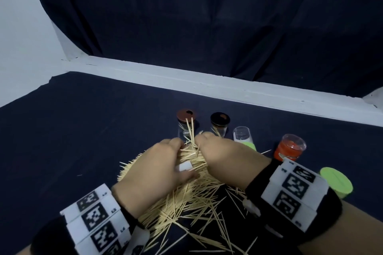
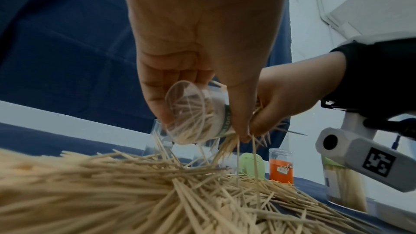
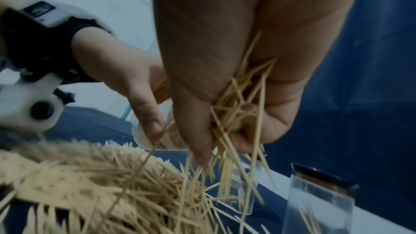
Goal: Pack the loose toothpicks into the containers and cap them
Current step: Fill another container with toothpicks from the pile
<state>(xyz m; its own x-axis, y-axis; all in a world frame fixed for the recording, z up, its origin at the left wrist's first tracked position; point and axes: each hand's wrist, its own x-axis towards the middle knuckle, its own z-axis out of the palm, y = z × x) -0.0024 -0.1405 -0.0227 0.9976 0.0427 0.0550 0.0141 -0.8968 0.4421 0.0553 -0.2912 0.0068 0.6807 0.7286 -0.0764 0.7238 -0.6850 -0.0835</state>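
Both wrists carry black bands with white coded marker blocks at the near edge of the head view. Beyond them, the loose toothpick pile [image 1: 186, 198] spreads across the dark cloth [image 1: 83, 141], its stragglers reaching the near edge of the picture. Left hand [image 1: 157, 170] and right hand [image 1: 223, 155] meet above the pile's far side. Behind them stand a brown-capped jar [image 1: 186, 124], a black-capped jar [image 1: 220, 123], a clear-topped green container [image 1: 243, 138] and an orange container [image 1: 289, 148]; a green-lidded container [image 1: 336, 182] sits by the right wrist. Bare cloth lies open to the left and towards the white ledge [image 1: 207, 83].

Left wrist view: the left hand's fingers curl round a clear toothpick container [image 2: 193, 115], tilted on its side above the pile and partly filled, its mouth towards the right hand [image 2: 286, 100].

Right wrist view: the right hand [image 3: 236, 95] is clenched on a bunch of toothpicks [image 3: 234, 118], ends fanning downward beside the held container. A clear jar [image 3: 319, 202] stands at lower right.
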